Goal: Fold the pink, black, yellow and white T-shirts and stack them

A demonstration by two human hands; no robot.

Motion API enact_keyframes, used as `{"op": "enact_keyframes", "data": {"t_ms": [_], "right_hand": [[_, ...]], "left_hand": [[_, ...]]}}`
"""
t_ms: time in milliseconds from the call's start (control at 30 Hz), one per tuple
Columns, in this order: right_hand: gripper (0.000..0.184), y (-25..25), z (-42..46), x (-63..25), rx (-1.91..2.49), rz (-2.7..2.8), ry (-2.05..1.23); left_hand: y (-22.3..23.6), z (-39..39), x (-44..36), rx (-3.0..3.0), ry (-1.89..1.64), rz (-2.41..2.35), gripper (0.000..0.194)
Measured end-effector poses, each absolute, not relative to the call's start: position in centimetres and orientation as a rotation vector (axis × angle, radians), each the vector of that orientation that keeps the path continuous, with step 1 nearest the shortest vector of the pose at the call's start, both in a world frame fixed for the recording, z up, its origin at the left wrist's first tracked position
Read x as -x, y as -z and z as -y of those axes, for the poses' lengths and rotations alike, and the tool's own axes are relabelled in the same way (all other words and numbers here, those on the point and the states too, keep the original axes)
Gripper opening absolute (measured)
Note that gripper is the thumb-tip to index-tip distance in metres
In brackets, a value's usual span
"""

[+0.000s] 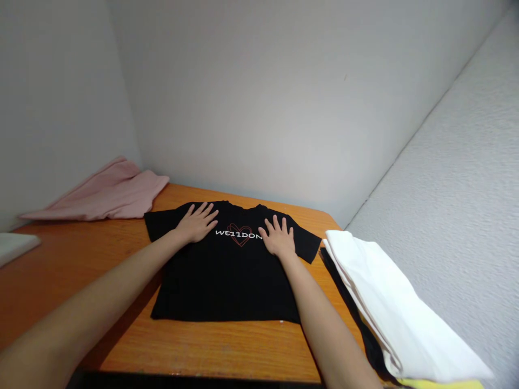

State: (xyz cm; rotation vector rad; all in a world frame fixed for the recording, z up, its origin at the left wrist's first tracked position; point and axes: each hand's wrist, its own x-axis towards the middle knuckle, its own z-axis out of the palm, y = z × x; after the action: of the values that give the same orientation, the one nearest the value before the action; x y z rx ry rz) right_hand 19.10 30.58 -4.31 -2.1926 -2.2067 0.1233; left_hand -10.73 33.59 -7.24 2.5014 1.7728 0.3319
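Black and short-sleeved, the T-shirt (227, 281) lies spread flat in the middle of the wooden desk (203, 351), its collar (262, 207) toward the wall (263, 97). The left hand (197, 222) and the right hand (279, 239) rest palm-down on its upper part, fingers spread apart. Pink cloth (109, 192) lies far left; folded white cloth (397, 308) sits right, over black cloth (371, 346) and yellow cloth (441, 384).

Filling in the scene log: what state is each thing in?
Black T-shirt: spread out, print up.
Left hand: open, palm down on shirt.
Right hand: open, palm down on shirt.
Pink cloth: rumpled.
White cloth: folded.
Black cloth: mostly covered, can't tell.
Yellow cloth: mostly hidden, can't tell.
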Motion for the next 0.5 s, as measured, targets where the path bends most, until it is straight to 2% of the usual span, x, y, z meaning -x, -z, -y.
{"op": "enact_keyframes", "data": {"t_ms": [200,300,500], "right_hand": [[0.059,2.0,-27.3,-17.1,1.918,2.255,0.226],[0.065,1.3,-23.8,-15.6,1.89,2.338,0.05],[0.082,1.5,-16.5,-15.6,1.887,2.459,-0.295]], "left_hand": [[4.3,-29.0,8.6,-2.658,-0.589,-1.772,0.059],[4.1,-25.0,7.8,-2.667,-0.557,-1.678,0.059],[6.1,-18.8,9.9,-2.448,-0.25,-1.658,0.064]]}}
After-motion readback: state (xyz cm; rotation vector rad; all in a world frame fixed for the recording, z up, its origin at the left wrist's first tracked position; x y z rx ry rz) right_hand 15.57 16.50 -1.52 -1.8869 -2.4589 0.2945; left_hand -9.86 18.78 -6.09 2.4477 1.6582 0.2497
